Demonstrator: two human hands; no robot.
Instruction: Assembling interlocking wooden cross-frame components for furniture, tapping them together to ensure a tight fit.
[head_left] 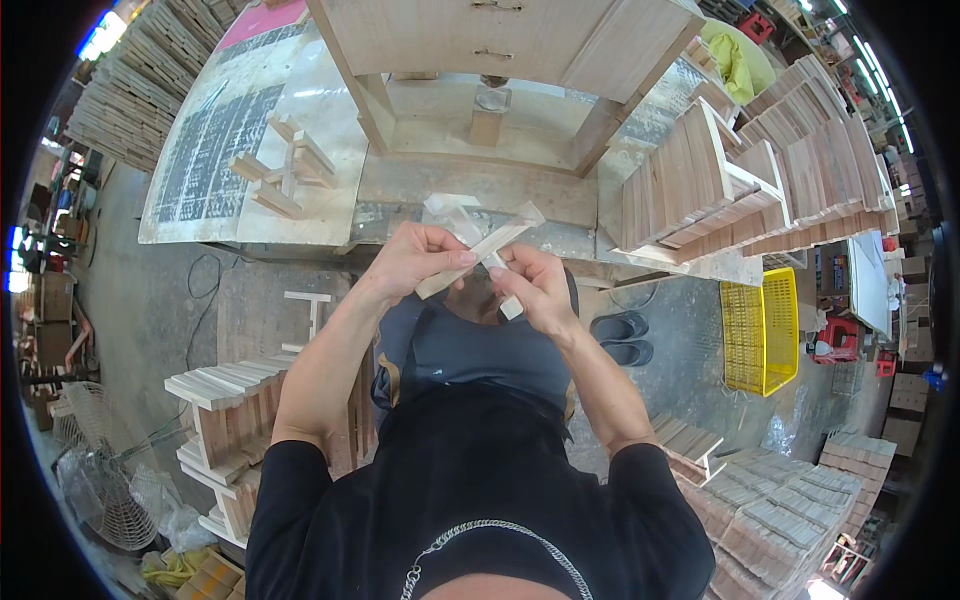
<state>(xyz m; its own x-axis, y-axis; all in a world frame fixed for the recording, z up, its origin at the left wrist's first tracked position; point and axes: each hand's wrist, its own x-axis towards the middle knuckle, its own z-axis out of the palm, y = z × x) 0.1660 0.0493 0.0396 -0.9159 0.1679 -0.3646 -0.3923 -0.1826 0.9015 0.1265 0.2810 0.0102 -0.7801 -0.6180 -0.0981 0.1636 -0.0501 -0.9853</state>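
Observation:
My left hand (415, 258) grips a long pale wooden strip (480, 250) that slants up to the right. A second strip crosses it, and my right hand (535, 285) holds that crossing piece (508, 303) from below. Both hands are close together in front of my chest, just before the near edge of the workbench (300, 215). How the two strips join is hidden by my fingers.
A small wooden frame assembly (285, 165) lies on the bench's left side. A large wooden cabinet (500, 50) stands at the back. Stacks of wooden slats (760, 180) fill the right; more piles (230, 420) sit at lower left and lower right. A yellow crate (760, 330) is on the floor.

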